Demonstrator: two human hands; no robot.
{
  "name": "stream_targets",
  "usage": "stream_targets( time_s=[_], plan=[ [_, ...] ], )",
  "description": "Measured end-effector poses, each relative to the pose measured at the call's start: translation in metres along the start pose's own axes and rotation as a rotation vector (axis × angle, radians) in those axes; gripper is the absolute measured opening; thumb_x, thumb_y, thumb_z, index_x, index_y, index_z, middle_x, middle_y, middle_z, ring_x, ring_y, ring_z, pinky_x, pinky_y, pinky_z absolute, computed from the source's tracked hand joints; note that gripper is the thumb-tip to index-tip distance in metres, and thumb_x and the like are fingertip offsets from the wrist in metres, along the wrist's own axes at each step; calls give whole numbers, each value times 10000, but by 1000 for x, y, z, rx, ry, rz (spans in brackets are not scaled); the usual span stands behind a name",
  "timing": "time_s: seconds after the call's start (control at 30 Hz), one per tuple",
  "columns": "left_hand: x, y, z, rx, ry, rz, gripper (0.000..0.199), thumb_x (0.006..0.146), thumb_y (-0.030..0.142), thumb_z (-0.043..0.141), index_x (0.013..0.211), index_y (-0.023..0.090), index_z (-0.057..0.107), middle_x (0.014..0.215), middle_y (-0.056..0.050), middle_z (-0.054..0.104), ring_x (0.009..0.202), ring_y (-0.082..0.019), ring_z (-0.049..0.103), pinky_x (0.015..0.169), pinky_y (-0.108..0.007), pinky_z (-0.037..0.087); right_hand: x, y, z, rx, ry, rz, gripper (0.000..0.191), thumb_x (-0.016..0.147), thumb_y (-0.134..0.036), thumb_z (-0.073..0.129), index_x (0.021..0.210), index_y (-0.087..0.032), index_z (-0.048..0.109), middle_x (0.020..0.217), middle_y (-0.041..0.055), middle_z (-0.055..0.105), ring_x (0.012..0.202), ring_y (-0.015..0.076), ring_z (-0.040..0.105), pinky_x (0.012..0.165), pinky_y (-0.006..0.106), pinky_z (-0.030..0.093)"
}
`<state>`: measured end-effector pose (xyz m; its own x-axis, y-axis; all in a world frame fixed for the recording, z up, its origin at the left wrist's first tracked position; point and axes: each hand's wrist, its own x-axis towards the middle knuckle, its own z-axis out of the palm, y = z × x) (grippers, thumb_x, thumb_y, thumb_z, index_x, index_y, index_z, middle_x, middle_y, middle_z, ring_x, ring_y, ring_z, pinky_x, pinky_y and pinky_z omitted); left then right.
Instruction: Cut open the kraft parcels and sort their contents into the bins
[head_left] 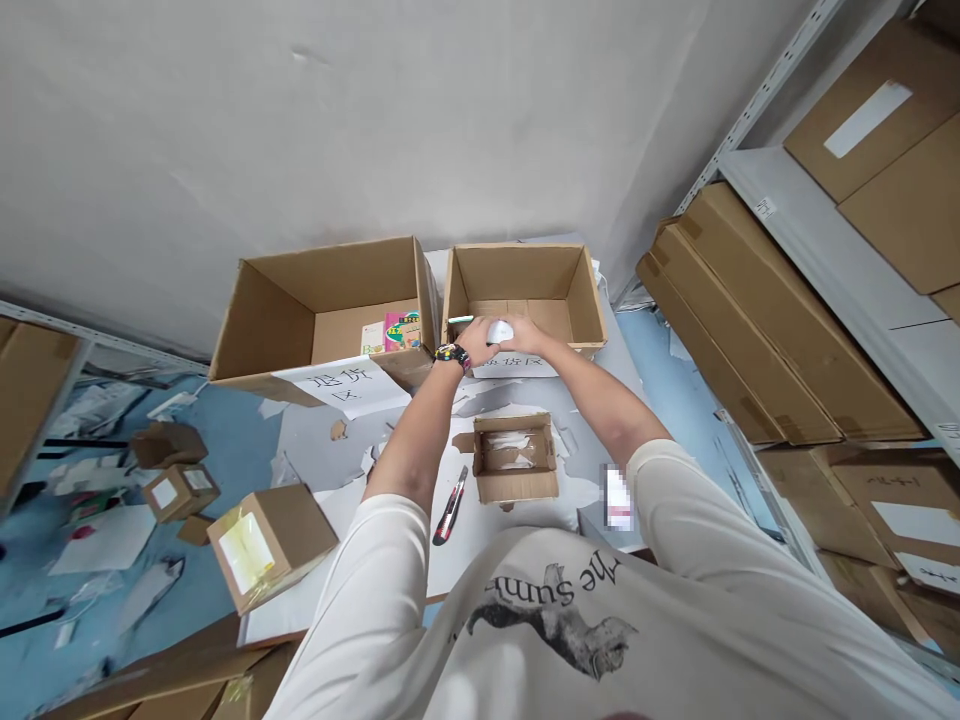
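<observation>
Both of my hands are at the front wall of the right cardboard box [523,258]. My left hand [475,341], with a dark patterned band at its wrist, and my right hand [527,337] close around a small white object [500,331]. Its kind is hard to make out, as fingers cover much of it. Just beyond the left hand, a thin item with a white and green edge [460,320] shows inside that box. Nearer to me lie a small open carton [514,487] and a red and black utility knife [451,508].
The left cardboard box [247,330] holds colourful printed packs [401,331] and has a handwritten paper sheet [349,388] on its front. A taped carton [304,525] sits at the table's left. Shelves with boxes [780,330] line the right; scraps litter the floor.
</observation>
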<state>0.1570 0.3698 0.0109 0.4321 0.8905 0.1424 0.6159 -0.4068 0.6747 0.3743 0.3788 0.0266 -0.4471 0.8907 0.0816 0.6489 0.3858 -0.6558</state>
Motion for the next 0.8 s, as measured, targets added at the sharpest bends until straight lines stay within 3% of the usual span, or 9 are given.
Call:
stream_targets(
  time_s=[0.13,0.23,0.33,0.4,0.5,0.6,0.7,0.8],
  plan=[
    [-3,6,-8,47,-95,83,529,815,446,796,1283,214,878,1281,-177,849,1260,-434,796,1182,-550,651,-5,-8,1,-35,-134,123,303,886,-319,953,1171,-224,911,1134,110,903,1135,359,848,1055,456,668],
    [-23,21,-20,51,-19,103,500,893,387,753,1341,205,879,1311,-162,863,1259,-392,810,1207,-542,643,-25,-15,-3,31,2,40,345,935,-318,895,1264,-217,918,1226,124,900,1188,355,835,1125,497,660],
    [-69,36,-29,-26,123,64,479,995,331,686,1424,198,851,1388,-147,850,1238,-338,823,1187,-523,661,-73,-12,-7,189,179,44,416,987,-386,819,1363,-225,893,1306,135,880,1143,323,831,1098,503,689],
    [-111,43,-28,-90,183,12,449,1035,324,664,1430,212,844,1360,-123,858,1208,-303,827,1136,-488,687,-118,-5,-7,284,266,105,395,998,-407,769,1331,-236,893,1340,138,871,1120,313,831,1061,504,710],
    [-176,46,-14,-151,218,-99,383,1074,367,655,1364,223,860,1310,-112,871,1127,-274,832,1058,-449,709,-188,5,0,347,381,225,349,978,-417,733,1229,-238,897,1288,143,882,1073,319,828,1028,526,720],
    [-229,47,6,-195,209,-195,358,1089,428,667,1299,225,874,1296,-123,882,1088,-276,835,997,-445,719,-242,6,14,389,389,324,327,947,-429,732,1156,-233,892,1198,139,893,1036,316,829,1008,522,718],
    [-266,51,24,-239,235,-275,357,1095,459,686,1283,223,878,1294,-127,891,1075,-278,841,976,-449,724,-270,-4,29,426,362,369,336,939,-450,736,1143,-228,885,1202,132,899,1036,300,831,1022,500,707],
    [-291,60,35,-273,283,-341,351,1104,440,694,1308,219,876,1335,-128,889,1123,-273,852,1014,-434,717,-281,-18,41,439,345,378,347,972,-466,722,1172,-230,878,1226,114,900,1065,273,824,1044,457,690]
  ],
)
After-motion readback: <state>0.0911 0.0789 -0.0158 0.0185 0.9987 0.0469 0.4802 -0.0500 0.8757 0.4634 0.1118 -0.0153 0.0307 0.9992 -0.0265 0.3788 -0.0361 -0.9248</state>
